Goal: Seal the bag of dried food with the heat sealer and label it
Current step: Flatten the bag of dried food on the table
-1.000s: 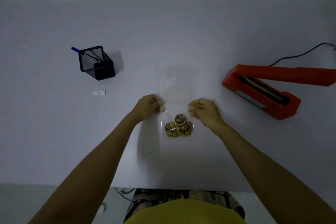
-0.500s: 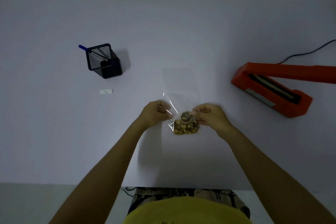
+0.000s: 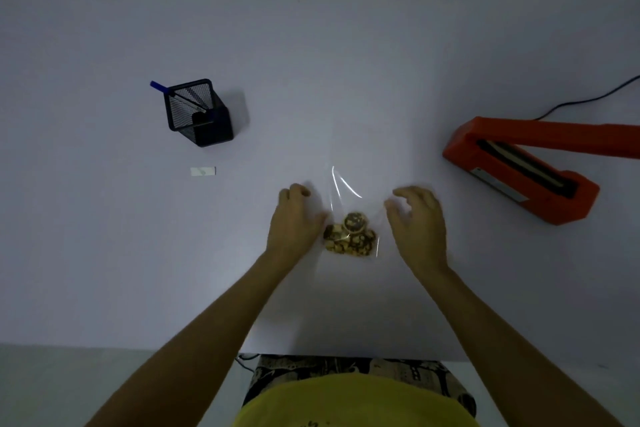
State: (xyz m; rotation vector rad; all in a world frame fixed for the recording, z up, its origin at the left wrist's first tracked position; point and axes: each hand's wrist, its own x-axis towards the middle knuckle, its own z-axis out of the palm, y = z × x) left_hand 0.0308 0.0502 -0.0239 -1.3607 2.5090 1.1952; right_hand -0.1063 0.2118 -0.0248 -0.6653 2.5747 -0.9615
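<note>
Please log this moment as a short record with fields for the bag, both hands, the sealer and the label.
bag: clear bag of dried food, flat on the table
left hand: on the bag's left edge
right hand: fingers curled, grip unclear
heat sealer: orange, right, lid raised
label: left, near pen holder

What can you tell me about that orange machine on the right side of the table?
The heat sealer is a long orange device that looks like plastic, lying on the white table to the person's right. Its hinged arm stands raised, so it is open, showing a dark sealing strip along the base. A black cord runs off behind it. Neither hand touches it.
</note>
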